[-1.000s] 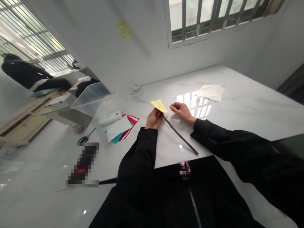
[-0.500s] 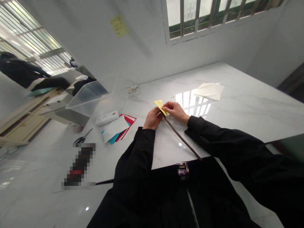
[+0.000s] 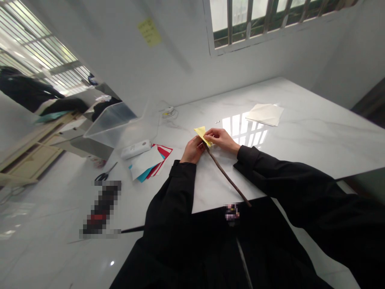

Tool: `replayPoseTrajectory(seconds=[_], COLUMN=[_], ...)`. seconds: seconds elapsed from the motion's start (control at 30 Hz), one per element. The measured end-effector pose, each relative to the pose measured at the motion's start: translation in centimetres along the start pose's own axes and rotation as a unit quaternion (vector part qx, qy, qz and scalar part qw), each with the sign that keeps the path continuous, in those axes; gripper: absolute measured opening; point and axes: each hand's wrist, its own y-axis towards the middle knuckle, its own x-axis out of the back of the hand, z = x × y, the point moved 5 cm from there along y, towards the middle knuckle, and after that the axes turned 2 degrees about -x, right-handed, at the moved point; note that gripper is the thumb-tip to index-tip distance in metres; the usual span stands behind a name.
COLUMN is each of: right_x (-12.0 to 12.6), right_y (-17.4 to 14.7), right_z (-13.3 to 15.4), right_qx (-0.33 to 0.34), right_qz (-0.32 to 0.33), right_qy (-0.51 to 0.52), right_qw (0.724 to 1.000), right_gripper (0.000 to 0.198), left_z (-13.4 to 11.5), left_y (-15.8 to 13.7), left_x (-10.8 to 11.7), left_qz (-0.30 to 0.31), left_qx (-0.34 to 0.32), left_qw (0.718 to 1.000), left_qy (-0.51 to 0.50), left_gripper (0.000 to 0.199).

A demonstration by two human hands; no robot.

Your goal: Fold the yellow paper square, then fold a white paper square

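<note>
writing: a yellow note is stuck on the wall, its marks too small to read. no brand or label can be made out on the white device or on anything else in view.

left hand: fingers curled closed around the upper end of a thin dark stick, where the stick meets a folded yellow paper. the stick slants from the hands down towards the near edge of the white marble table and its lower end passes just over that edge.

right hand: fingers bent, pinching the yellow paper from the right side, thumb and fingertips on the fold. both hands touch the paper; it is held just above the table top, near the middle of the table.

surroundings: a stack of coloured sheets, white on top with teal and red beneath, lies left of the left hand, just beside the white device. a clear plastic bin stands behind them. scissors lie further left. white sheets lie well apart, to the right.
</note>
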Motion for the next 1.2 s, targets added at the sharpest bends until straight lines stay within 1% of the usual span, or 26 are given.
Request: replayPoseTrajectory(seconds=[0.13, 0.2, 0.27, 0.33, 0.4, 0.43, 0.5, 0.57, 0.63, 0.7, 0.8, 0.93, 1.03, 1.1, 1.2], right_x=[0.1, 0.2, 0.6, 1.1, 1.4, 1.5, 1.3, 0.7, 0.1, -0.2, -0.3, 0.0, 0.6, 1.1, 1.8], right_y=[0.1, 0.2, 0.3, 0.4, 0.6, 0.6, 0.6, 0.5, 0.3, 0.1, 0.0, 0.1, 0.2, 0.3, 0.5], right_z=[0.0, -0.1, -0.2, -0.6, -1.2, -1.6, -2.2, -2.6, -2.7, -2.5, -2.5, -2.7, -2.9, -2.9, -3.0], right_qx=[0.002, 0.014, 0.03, 0.026, -0.01, -0.037, -0.093, -0.145, -0.181, -0.199, -0.211, -0.225, -0.223, -0.214, -0.19], right_qz=[-0.003, -0.009, -0.035, -0.077, -0.11, -0.115, -0.101, -0.065, -0.028, -0.003, 0.005, -0.017, -0.052, -0.086, -0.143], right_qy=[-0.008, -0.022, -0.044, -0.054, -0.025, 0.01, 0.112, 0.215, 0.28, 0.307, 0.314, 0.327, 0.334, 0.329, 0.306], right_qw=[1.0, 1.0, 0.998, 0.995, 0.994, 0.993, 0.984, 0.964, 0.942, 0.931, 0.925, 0.918, 0.915, 0.916, 0.922], right_gripper=[0.039, 0.036, 0.034, 0.043, 0.061, 0.067, 0.07, 0.066, 0.059, 0.051, 0.039, 0.038, 0.037, 0.036, 0.035], left_z=[-0.1, -0.1, -0.1, -0.1, 0.0, 0.0, 0.0, -0.1, -0.1, -0.2, -0.3, -0.1, 0.0, 0.0, 0.0], left_y=[-0.1, -0.2, -0.2, -0.2, 0.0, 0.0, 0.1, 0.2, 0.2, 0.2, 0.2, 0.3, 0.6, 0.8, 1.4], left_x=[-0.3, -0.4, -0.4, -0.2, -0.1, -0.1, 0.0, 0.0, 0.0, 0.0, -0.1, 0.1, 0.7, 1.0, 1.3], left_qz=[0.001, -0.001, -0.011, -0.023, -0.02, -0.015, -0.006, -0.004, -0.006, -0.01, -0.018, -0.029, -0.061, -0.076, -0.072], left_qx=[0.003, 0.003, 0.005, 0.009, 0.009, 0.007, 0.002, 0.001, -0.001, -0.006, -0.011, -0.011, -0.04, -0.069, -0.113], left_qw=[1.0, 1.0, 1.0, 1.0, 1.0, 1.0, 1.0, 0.999, 0.999, 0.999, 0.998, 0.999, 0.997, 0.995, 0.989], left_qy=[-0.008, -0.011, -0.013, -0.013, -0.011, -0.012, -0.022, -0.036, -0.045, -0.053, -0.06, -0.044, -0.024, -0.002, 0.07], left_gripper=[0.019, 0.017, 0.017, 0.019, 0.021, 0.022, 0.024, 0.023, 0.021, 0.02, 0.022, 0.017, 0.015, 0.02, 0.033])
